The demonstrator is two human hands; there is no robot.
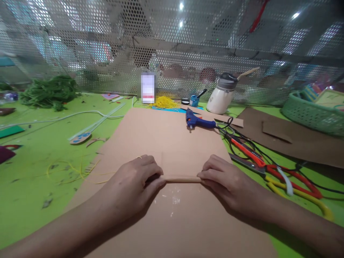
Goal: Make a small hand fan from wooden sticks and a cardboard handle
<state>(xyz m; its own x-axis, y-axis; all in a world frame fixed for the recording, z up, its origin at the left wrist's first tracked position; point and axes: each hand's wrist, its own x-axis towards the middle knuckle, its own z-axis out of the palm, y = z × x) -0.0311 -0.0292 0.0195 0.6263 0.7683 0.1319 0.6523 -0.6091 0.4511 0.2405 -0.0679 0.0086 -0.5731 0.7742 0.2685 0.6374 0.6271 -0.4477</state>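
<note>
Between my hands lies a thin tan stick-like roll (183,180), level and close against a large brown cardboard sheet (177,139). Its left end is pinched in the closed fingers of my left hand (134,179). My right hand (228,182) grips the other end between thumb and fingertips. Whether the roll is paper or card I cannot tell, and both its ends are hidden by my fingers. Small whitish marks spot the cardboard just below it. Toward the far edge of the sheet rests a blue glue gun (199,120).
Orange-handled scissors (290,175) and yellow handles (303,195) lie at right among black cords. A white jar (221,95), a blue paint pot (194,100) and yellow strands (164,103) stand behind. A green basket (309,113) is far right, green strands (49,91) far left.
</note>
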